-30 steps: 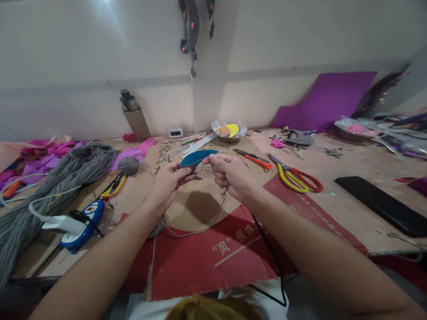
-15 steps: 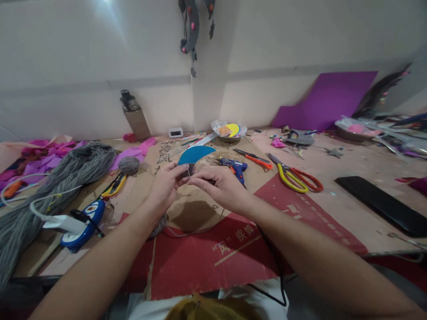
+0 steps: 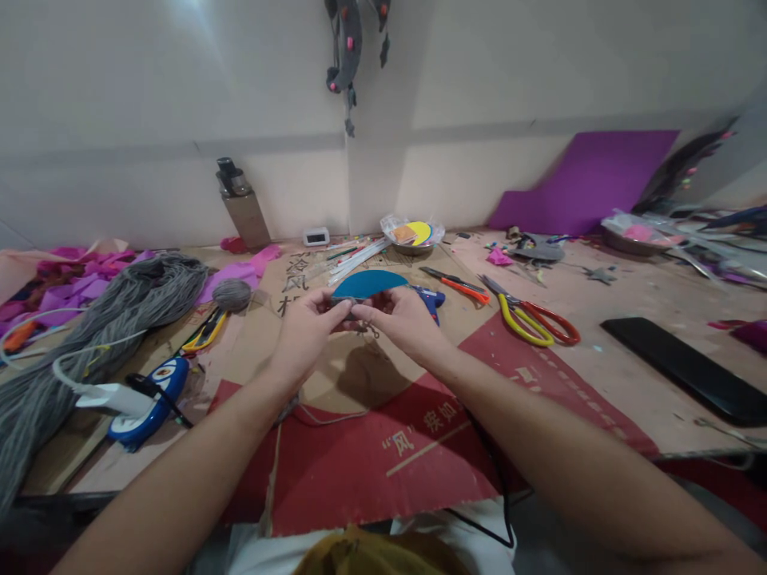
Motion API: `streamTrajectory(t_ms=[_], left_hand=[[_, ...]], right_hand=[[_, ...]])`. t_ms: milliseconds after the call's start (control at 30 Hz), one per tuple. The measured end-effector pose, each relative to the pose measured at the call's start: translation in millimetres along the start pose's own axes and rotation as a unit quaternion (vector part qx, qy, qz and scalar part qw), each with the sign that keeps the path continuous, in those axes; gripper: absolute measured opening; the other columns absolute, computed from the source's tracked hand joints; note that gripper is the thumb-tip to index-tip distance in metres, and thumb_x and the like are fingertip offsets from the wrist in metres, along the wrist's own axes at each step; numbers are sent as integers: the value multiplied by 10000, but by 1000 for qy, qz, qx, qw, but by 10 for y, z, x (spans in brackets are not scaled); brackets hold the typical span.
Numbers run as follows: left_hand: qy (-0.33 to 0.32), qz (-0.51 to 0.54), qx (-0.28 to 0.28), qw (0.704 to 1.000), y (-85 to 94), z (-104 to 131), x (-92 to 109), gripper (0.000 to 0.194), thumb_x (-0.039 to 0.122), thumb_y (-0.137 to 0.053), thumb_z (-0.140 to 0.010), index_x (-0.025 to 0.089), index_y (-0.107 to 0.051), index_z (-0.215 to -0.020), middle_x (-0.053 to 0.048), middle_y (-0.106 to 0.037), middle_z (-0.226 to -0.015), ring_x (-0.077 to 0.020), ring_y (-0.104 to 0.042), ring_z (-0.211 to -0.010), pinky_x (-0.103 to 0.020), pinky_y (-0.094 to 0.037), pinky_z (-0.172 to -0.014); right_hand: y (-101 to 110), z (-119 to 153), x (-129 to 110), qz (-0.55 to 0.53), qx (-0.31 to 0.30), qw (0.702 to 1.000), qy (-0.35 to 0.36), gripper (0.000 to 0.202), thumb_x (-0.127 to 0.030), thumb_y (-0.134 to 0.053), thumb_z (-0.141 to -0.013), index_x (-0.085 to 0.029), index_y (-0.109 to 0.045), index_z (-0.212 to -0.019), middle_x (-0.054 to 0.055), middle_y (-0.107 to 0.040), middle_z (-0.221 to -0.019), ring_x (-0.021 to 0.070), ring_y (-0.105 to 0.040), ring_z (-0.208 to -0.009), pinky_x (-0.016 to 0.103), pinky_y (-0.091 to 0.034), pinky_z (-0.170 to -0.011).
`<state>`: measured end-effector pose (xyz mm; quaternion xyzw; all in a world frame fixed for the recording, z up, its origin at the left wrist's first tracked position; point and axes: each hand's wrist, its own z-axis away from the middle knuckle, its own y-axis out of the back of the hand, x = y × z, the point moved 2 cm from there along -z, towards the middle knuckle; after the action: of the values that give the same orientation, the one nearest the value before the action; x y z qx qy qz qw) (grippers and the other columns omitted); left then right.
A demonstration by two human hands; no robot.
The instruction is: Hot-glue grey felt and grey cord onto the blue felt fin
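A blue curved piece (image 3: 371, 283) with a dark grey lower edge is held up over the cardboard (image 3: 335, 383). My left hand (image 3: 307, 327) pinches its left part, thumb on the near side. On the right part, my right hand (image 3: 400, 319) is closed too, its thumb tip close to the left thumb. Fingers cover much of the grey edge. Pale yarn (image 3: 329, 417) trails on the cardboard below my hands. Partly hidden behind my right hand is a blue glue gun (image 3: 431, 302).
Scissors (image 3: 527, 315) and an orange cutter (image 3: 459, 286) lie right. A black phone-like slab (image 3: 683, 367) is farther right. Grey yarn (image 3: 137, 303), a yellow cutter (image 3: 207, 331) and a blue power strip (image 3: 149, 403) lie left. A bowl (image 3: 413, 247) stands behind.
The blue piece has turned more level and shifted right. Both thumbs now press side by side along its near edge, and my right hand has opened out less over the cardboard.
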<state>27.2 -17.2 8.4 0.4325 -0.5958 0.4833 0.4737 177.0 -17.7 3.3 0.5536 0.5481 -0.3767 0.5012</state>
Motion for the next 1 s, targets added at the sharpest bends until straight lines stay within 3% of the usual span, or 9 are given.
streamTrajectory(t_ms=[233,467,700,1000], left_hand=[[27,75,-16,997,-24,20,44,200,197,-754,-695,122,-615,-818,-50,-707,-798,-162,-702,-720,-273,-583,-694],[42,98,31,994,3,-2,46,184,156,-733,-641,145,-571,-729,-4,-660,-718,-139,-677,-634,-254,-588,-600],[51,98,29,993,24,2,57,165,160,-724,-654,150,-580,-734,3,-655,-714,-128,-664,-628,-241,-586,-592],[41,60,16,997,26,-12,62,130,188,-740,-700,116,-652,-763,-39,-696,-761,-139,-682,-653,-231,-578,-616]], right_hand=[[67,5,-26,47,64,997,2,291,-424,-637,-764,-150,-621,-668,20,-622,-644,131,-517,-600,271,-389,-586],[29,-24,46,46,23,998,23,272,-396,-564,-812,-164,-606,-677,27,-625,-658,144,-553,-630,287,-431,-640],[61,-36,-6,55,-24,998,7,266,-346,-549,-844,-163,-625,-668,17,-627,-614,129,-553,-570,267,-426,-594],[93,-22,-79,191,13,979,76,321,-340,-478,-900,-169,-577,-648,16,-590,-632,133,-498,-610,280,-348,-602]])
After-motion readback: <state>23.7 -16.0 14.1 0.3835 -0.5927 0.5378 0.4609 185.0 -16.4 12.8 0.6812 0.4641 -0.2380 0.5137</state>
